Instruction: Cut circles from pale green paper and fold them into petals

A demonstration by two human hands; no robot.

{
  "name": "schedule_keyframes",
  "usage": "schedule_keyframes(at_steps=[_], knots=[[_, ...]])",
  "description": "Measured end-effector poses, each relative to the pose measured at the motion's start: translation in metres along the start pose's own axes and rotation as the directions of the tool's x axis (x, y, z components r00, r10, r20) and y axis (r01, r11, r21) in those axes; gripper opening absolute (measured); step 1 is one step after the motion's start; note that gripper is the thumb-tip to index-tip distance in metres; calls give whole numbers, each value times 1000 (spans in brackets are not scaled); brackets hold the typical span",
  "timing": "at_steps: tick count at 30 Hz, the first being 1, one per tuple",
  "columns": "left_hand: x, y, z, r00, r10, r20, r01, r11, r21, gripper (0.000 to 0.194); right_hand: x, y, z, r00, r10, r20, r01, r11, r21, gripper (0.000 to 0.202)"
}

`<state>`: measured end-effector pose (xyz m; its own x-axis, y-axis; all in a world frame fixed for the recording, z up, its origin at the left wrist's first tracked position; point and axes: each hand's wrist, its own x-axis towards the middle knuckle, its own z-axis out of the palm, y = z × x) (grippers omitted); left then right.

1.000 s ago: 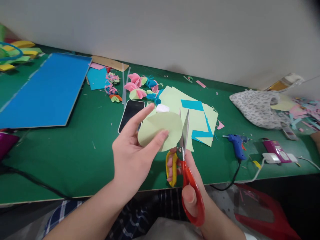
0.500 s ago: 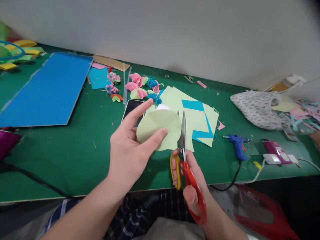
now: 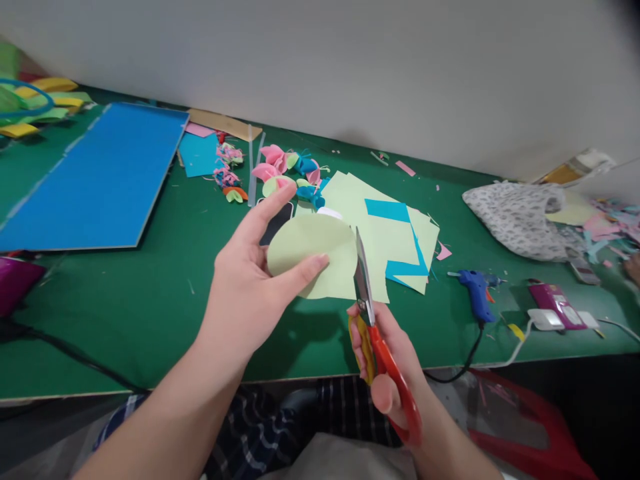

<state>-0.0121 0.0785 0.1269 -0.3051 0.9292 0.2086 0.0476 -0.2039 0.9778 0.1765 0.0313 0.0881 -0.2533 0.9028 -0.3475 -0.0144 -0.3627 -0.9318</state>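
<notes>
My left hand (image 3: 250, 280) pinches a pale green paper disc (image 3: 313, 243) between thumb and fingers, the thumb lying on top. In my right hand (image 3: 397, 353) is a pair of scissors (image 3: 380, 350) with one red and one yellow handle. Their blades point away from me and lie close together at the disc's right edge. Beyond the disc, several pale green sheets (image 3: 345, 190) are stacked on the table, with blue paper strips (image 3: 387, 210) on them. A dark phone (image 3: 280, 223) is partly hidden behind my left hand.
Pink, blue and green paper flowers (image 3: 275, 160) lie behind my hands. A blue board (image 3: 100, 180) covers the left of the green table (image 3: 210, 307). To the right are a blue glue gun (image 3: 475, 293), a purple power strip (image 3: 557, 303) and a patterned cloth bag (image 3: 515, 217). Another person's hand (image 3: 634, 267) shows at the right edge.
The scissor blades have closed together beside the disc, and the handles have come nearer each other. My left hand and the disc have shifted slightly left.
</notes>
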Motion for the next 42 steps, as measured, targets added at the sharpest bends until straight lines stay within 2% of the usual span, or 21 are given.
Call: schedule_keyframes(at_steps=[6, 9, 14, 18, 23, 26, 29, 31, 38, 42], knots=[[4, -2, -3, 999, 9, 45, -6, 998, -61, 71, 3, -2, -2, 982, 177, -63, -178, 984, -14, 62], [5, -4, -4, 998, 24, 60, -19, 996, -83, 74, 2, -4, -1, 984, 169, -63, -169, 986, 13, 61], [6, -6, -5, 997, 17, 72, -9, 995, -100, 77, 2, -3, -2, 964, 253, -84, -244, 965, 99, 55], [6, -8, -5, 996, 17, 87, -6, 991, -130, 76, 2, 1, -4, 977, 198, -75, -196, 980, 36, 58], [6, -11, -2, 998, 70, 0, -70, 996, -61, 70, 2, 7, -6, 981, 185, -52, -185, 983, 0, 53], [5, -11, 0, 992, 124, -25, -124, 992, -30, 65, 3, 10, -6, 983, 185, 2, -185, 983, 19, 68], [2, -10, 0, 990, 138, -32, -137, 990, 19, 66, 3, 10, -6, 993, 101, 58, -104, 993, 52, 98], [0, -10, 0, 987, 155, -36, -153, 986, 58, 69, 3, 7, -5, 995, 55, 84, -62, 995, 84, 107], [-4, -8, 3, 981, 190, -23, -187, 978, 97, 72, 1, -1, 4, 996, 42, 74, -47, 997, 66, 105], [-4, -7, 3, 982, 189, -26, -186, 977, 100, 71, 0, 1, 2, 994, 38, 98, -37, 999, -10, 107]])
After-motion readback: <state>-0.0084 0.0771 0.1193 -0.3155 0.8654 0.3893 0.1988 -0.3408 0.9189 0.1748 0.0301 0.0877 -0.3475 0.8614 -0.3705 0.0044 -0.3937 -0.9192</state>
